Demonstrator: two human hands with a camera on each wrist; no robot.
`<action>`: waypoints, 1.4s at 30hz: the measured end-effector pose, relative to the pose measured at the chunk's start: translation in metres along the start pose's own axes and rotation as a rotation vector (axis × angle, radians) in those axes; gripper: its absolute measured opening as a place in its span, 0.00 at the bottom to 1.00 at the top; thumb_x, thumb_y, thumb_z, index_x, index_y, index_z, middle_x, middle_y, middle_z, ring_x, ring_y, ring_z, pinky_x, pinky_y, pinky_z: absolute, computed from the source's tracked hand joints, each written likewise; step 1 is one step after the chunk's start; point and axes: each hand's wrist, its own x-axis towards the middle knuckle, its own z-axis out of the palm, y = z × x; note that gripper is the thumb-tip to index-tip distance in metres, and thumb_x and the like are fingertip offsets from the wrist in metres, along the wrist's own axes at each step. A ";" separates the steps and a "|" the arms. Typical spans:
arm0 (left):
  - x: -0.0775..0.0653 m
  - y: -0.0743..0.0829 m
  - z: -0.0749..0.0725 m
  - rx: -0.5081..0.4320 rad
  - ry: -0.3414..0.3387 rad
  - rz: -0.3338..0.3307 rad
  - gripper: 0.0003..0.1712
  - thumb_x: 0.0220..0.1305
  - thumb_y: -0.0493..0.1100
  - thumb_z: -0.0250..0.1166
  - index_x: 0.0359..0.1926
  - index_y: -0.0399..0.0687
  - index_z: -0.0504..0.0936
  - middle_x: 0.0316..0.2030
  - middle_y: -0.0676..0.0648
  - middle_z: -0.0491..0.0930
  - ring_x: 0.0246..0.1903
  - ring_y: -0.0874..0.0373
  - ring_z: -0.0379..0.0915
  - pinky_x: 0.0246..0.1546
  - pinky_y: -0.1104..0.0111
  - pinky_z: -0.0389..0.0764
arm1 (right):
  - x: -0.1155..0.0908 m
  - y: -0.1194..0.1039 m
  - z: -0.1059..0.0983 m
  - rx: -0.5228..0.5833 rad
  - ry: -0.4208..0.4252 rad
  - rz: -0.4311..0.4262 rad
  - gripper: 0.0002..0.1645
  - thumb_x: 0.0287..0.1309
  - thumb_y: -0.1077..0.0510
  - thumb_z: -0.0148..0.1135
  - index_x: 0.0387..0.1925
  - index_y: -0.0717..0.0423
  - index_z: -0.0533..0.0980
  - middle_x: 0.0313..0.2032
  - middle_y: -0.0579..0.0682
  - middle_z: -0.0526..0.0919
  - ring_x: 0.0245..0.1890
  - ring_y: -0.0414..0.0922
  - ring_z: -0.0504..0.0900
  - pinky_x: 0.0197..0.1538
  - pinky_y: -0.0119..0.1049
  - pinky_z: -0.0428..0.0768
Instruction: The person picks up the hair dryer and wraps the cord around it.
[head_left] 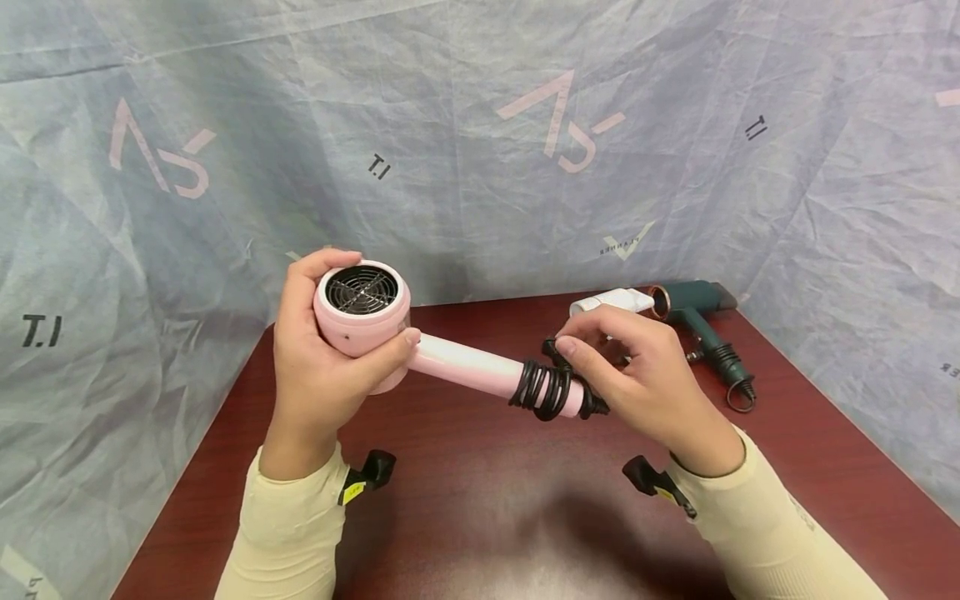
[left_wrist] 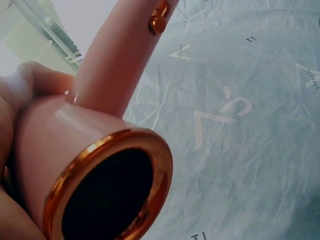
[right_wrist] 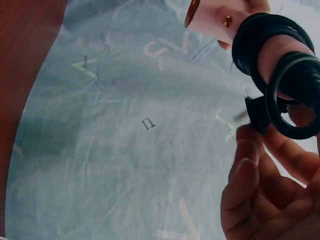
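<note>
A pink hair dryer (head_left: 472, 364) is held up over the table, its round rear grille facing up and its handle stretching to the right. My left hand (head_left: 318, 350) grips the dryer's head, thumb across the front near the handle. In the left wrist view the copper-ringed nozzle (left_wrist: 162, 150) shows below the handle. Black cord (head_left: 547, 390) is wound in several loops round the handle's end. With thumb and fingers my right hand (head_left: 637, 371) pinches the black plug (right_wrist: 259, 114) at the cord's end, beside the loops.
Behind my right hand lie a white hair dryer (head_left: 609, 302) and a dark green hair dryer (head_left: 693, 298), its cord wrapped on the handle. The dark red table (head_left: 480, 500) meets a grey printed cloth (head_left: 465, 167) at the back and sides.
</note>
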 end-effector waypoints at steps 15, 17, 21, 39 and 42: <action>-0.005 -0.020 0.007 0.190 0.006 -0.031 0.45 0.40 0.32 0.84 0.63 0.46 0.76 0.48 0.49 0.83 0.49 0.55 0.79 0.54 0.68 0.78 | -0.007 0.005 0.017 -0.510 -0.269 -0.069 0.44 0.53 0.32 0.74 0.62 0.50 0.69 0.41 0.39 0.72 0.35 0.35 0.70 0.38 0.33 0.76; -0.007 -0.018 0.009 0.228 -0.007 -0.042 0.45 0.40 0.34 0.85 0.62 0.49 0.76 0.47 0.51 0.84 0.47 0.58 0.80 0.52 0.70 0.79 | -0.009 0.005 0.026 -0.581 -0.248 -0.077 0.42 0.55 0.33 0.72 0.61 0.53 0.69 0.39 0.43 0.72 0.30 0.37 0.70 0.31 0.34 0.76; -0.009 -0.015 0.009 0.277 -0.028 -0.063 0.46 0.40 0.37 0.86 0.63 0.50 0.76 0.47 0.52 0.84 0.45 0.59 0.80 0.50 0.70 0.79 | -0.013 0.009 0.038 -0.662 -0.205 -0.108 0.38 0.58 0.37 0.68 0.60 0.55 0.69 0.36 0.45 0.72 0.24 0.39 0.70 0.23 0.34 0.72; -0.023 -0.006 0.034 0.371 -0.011 0.284 0.11 0.57 0.43 0.71 0.23 0.45 0.79 0.20 0.52 0.74 0.21 0.62 0.67 0.23 0.74 0.67 | -0.014 0.037 0.055 -0.473 -0.034 -0.033 0.30 0.62 0.37 0.68 0.55 0.53 0.79 0.36 0.42 0.77 0.26 0.36 0.71 0.27 0.32 0.73; -0.031 -0.016 0.043 0.355 -0.325 0.028 0.13 0.65 0.53 0.70 0.38 0.49 0.87 0.26 0.58 0.82 0.23 0.70 0.75 0.26 0.74 0.77 | -0.013 0.038 0.054 -0.420 0.051 -0.006 0.31 0.62 0.39 0.69 0.57 0.55 0.79 0.38 0.44 0.81 0.31 0.38 0.73 0.32 0.36 0.75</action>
